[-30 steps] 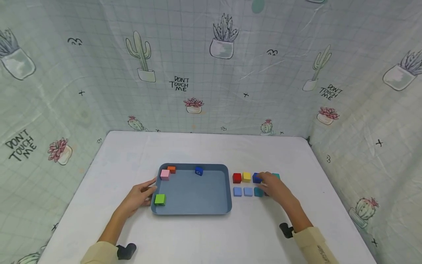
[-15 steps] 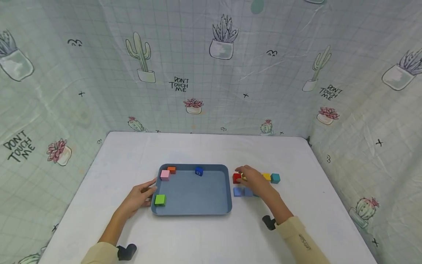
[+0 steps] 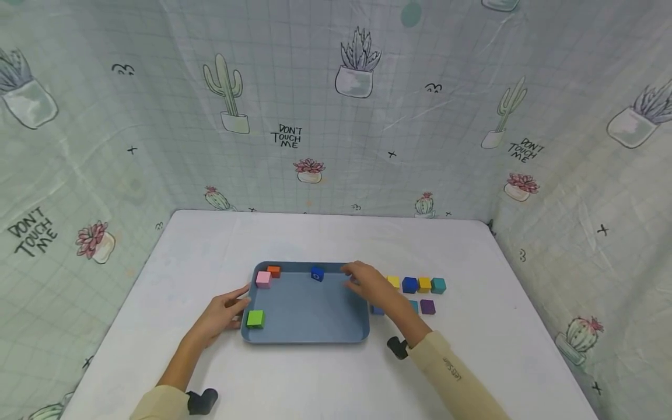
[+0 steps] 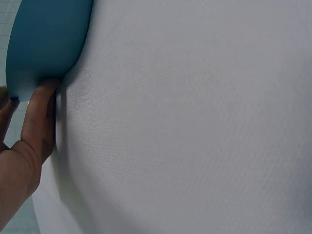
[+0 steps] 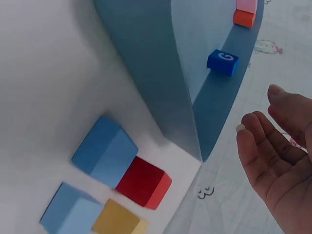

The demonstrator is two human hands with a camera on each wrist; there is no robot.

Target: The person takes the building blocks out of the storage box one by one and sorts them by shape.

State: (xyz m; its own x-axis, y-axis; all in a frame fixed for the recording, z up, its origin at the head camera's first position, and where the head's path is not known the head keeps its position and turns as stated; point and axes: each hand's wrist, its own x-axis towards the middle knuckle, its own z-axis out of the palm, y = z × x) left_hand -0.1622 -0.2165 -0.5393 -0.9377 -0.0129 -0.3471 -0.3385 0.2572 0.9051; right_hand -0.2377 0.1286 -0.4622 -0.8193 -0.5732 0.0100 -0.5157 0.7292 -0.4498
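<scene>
My left hand (image 3: 219, 315) touches the left end of the blue-grey tray (image 3: 304, 338), its fingers fairly straight against the wall. In the left wrist view the fingertips (image 4: 45, 85) meet the tray's outer side. Over the tray's right rim hovers my right hand (image 3: 370, 286), and the right wrist view shows its fingers loosely bent with nothing between them. Inside the tray lie a green block (image 3: 255, 319), a pink block (image 3: 263, 280), an orange block (image 3: 273, 271) and a blue block (image 3: 317, 273), which bears a white letter.
Right of the tray stand two rows of blocks. A red block (image 5: 145, 183), hidden by the right hand in the head view, is beside a light blue block (image 5: 105, 151). Farther along are a yellow block (image 3: 393, 282), a dark blue block (image 3: 409, 284), a teal block (image 3: 438, 285) and a purple block (image 3: 427, 307).
My right hand has moved left from over the block rows to the tray's right rim, uncovering the blocks at the right end. The left hand and the tray hold still.
</scene>
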